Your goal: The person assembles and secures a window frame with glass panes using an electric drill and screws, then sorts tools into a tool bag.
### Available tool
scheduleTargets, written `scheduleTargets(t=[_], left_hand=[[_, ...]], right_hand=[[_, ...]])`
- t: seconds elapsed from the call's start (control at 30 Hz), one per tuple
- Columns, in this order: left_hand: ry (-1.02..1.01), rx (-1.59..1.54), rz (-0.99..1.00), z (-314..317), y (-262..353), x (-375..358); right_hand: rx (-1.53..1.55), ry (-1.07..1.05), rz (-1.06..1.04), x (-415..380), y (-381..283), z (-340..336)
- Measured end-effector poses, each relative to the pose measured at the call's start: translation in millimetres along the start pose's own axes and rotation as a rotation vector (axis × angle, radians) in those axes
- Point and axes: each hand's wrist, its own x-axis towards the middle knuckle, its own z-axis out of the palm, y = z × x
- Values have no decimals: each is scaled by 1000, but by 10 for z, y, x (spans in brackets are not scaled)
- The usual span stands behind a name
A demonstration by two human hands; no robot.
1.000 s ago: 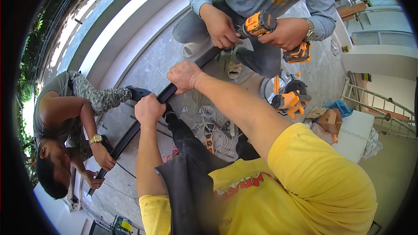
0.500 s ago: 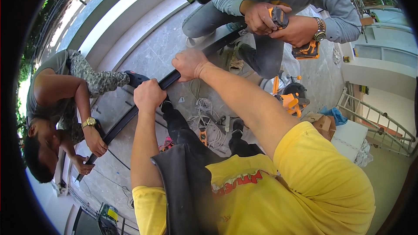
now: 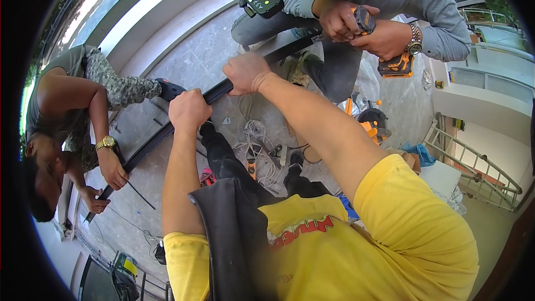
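Observation:
A long black metal profile runs diagonally in front of me, from the lower left to the upper right. My left hand is closed around its middle. A short way further up, my right hand grips the same profile. At the lower-left end, a co-worker's hands hold it too. Near the upper end a kneeling co-worker in a grey top holds a yellow-and-black cordless drill in both hands. The drill's tip is hidden behind the hands.
White cables and an orange tool lie on the tiled floor near my feet. An orange-and-black power tool stands to the right. Beyond it are a blue bag and a metal ladder. A low white ledge borders the floor.
My view has shifted slightly. Both my hands keep their grip on the profile, and its lower-left end appears a little further left and higher. The co-workers hold nearly the same poses.

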Motion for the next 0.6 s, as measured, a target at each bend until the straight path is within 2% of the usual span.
scheduleTargets(t=[0.6], left_hand=[[10,1,13,13,-3,10]], right_hand=[[-41,34,-4,-7,-10,13]])
